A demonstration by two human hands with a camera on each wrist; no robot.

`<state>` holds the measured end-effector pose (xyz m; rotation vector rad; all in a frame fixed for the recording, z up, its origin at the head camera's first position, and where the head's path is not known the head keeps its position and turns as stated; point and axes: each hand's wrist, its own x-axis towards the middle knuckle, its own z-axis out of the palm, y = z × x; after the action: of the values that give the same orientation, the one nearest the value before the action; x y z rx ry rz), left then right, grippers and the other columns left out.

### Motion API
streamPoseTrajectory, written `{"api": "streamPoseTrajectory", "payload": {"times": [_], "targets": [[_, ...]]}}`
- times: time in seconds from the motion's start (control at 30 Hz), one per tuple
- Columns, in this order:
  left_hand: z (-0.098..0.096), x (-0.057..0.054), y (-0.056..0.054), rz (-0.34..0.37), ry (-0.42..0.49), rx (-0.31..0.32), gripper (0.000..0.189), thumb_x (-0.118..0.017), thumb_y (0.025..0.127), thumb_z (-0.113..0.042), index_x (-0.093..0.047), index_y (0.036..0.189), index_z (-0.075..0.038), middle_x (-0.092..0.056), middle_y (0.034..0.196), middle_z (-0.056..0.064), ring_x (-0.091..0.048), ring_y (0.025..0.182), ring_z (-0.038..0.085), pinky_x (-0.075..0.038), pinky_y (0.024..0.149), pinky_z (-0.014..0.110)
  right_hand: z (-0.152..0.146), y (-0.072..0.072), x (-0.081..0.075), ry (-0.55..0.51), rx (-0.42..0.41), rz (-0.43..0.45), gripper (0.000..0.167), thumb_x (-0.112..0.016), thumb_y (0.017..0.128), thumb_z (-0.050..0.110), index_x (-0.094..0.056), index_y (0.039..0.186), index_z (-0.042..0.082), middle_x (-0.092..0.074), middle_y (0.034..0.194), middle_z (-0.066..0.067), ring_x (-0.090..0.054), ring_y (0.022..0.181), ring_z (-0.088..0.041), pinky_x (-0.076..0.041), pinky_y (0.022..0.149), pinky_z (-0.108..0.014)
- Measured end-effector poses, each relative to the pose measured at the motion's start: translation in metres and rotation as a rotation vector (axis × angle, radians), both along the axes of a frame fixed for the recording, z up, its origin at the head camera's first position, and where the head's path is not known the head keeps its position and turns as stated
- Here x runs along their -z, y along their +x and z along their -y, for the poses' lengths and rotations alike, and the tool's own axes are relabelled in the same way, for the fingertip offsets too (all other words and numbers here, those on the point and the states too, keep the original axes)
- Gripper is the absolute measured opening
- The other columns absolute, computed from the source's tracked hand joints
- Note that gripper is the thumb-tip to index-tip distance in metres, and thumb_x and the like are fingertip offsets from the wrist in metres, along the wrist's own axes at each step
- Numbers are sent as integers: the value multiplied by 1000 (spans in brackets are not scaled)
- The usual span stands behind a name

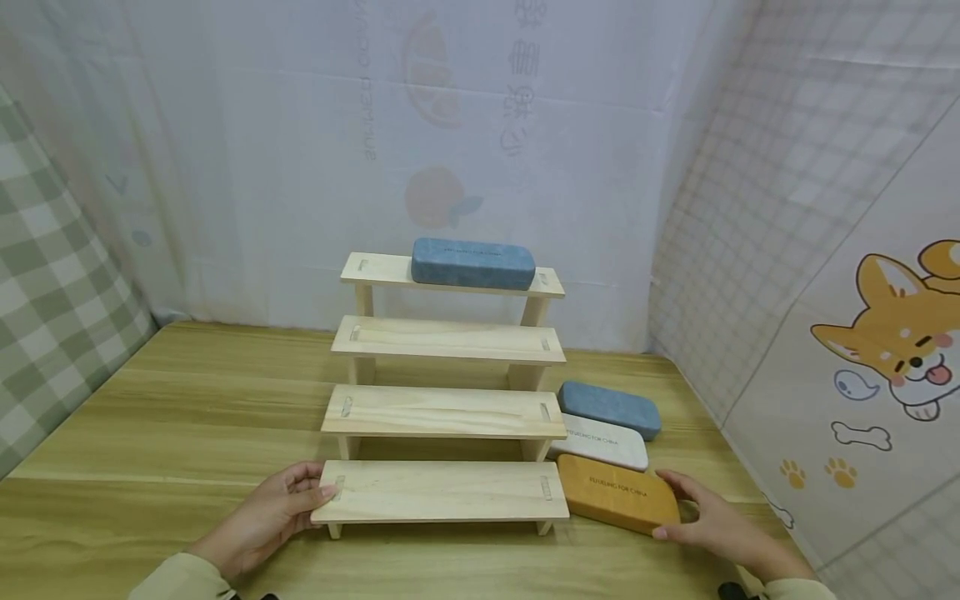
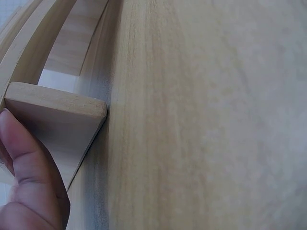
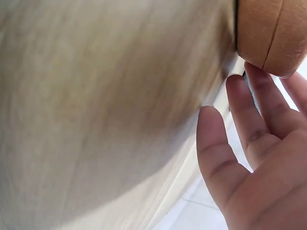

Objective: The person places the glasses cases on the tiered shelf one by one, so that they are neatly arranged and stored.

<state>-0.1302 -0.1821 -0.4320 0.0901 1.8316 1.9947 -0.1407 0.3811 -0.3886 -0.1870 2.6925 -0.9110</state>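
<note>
A pale wooden stepped display rack [image 1: 442, 492] stands on the table. At the left end of its lowest board is my left hand [image 1: 273, 512], thumb on top and fingers curled at the edge; the left wrist view shows a finger [image 2: 33, 177] by the rack's leg [image 2: 57, 112]. An orange glasses case [image 1: 618, 493] lies right of the lowest board. My right hand [image 1: 708, 521] touches the case's right end, thumb and a finger at its two corners. In the right wrist view the fingers [image 3: 254, 129] are fairly straight below the case [image 3: 268, 36].
Behind the orange case lie a white case [image 1: 600, 442] and a blue-grey case [image 1: 611, 410], beside the rack. Another blue-grey case [image 1: 472, 263] rests on the top board. A printed curtain [image 1: 262, 167] hangs behind the wooden table [image 1: 187, 400]; a patterned cloth [image 1: 810, 208] hangs at right.
</note>
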Motion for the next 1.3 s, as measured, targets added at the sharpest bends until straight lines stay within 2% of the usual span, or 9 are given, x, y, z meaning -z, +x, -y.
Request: {"api": "streamPoseTrajectory", "payload": {"times": [0.27, 0.5, 0.7, 0.97, 1.1, 1.3], "targets": [[1, 1, 1, -6, 4, -7, 68, -57, 96, -10, -15, 138, 22, -55, 111, 10, -58, 95, 16, -53, 82, 28, -2, -6, 9, 18, -24, -11, 88, -80, 79, 25, -32, 142, -12, -48, 132, -31, -44, 121, -48, -33, 92, -70], [2, 2, 1, -8, 6, 4, 68, -57, 97, -11, -13, 138, 22, -55, 112, 10, -58, 96, 16, -53, 82, 29, 0, -8, 12, 17, -29, -50, 85, -83, 75, 22, -38, 139, -11, -53, 125, -23, -49, 114, -42, -36, 92, -64], [3, 2, 1, -6, 5, 9, 67, -56, 97, -11, -14, 138, 21, -55, 111, 9, -58, 96, 16, -53, 81, 29, 2, -10, 13, 6, -20, -48, 85, -84, 73, 20, -39, 137, -12, -56, 121, -17, -49, 113, -39, -37, 92, -61], [1, 0, 0, -2, 6, -1, 67, -57, 96, -9, -14, 138, 22, -55, 110, 10, -58, 95, 15, -53, 81, 28, 0, -10, 11, 13, 26, -14, 90, -85, 72, 25, -37, 138, -13, -50, 131, -30, -46, 119, -51, -38, 93, -64], [1, 0, -1, -2, 8, 4, 66, -57, 97, -10, -15, 138, 21, -55, 110, 9, -58, 95, 15, -53, 81, 29, -2, -9, 9, 5, 45, -1, 90, -84, 72, 26, -37, 139, -12, -47, 134, -33, -47, 119, -50, -44, 91, -58], [1, 0, -1, 1, 5, 1, 67, -57, 96, -10, -15, 138, 22, -55, 110, 10, -58, 95, 15, -53, 81, 28, -5, -6, 6, -28, 69, 7, 88, -84, 73, 25, -39, 140, -10, -46, 135, -33, -52, 115, -42, -50, 81, -37]]}}
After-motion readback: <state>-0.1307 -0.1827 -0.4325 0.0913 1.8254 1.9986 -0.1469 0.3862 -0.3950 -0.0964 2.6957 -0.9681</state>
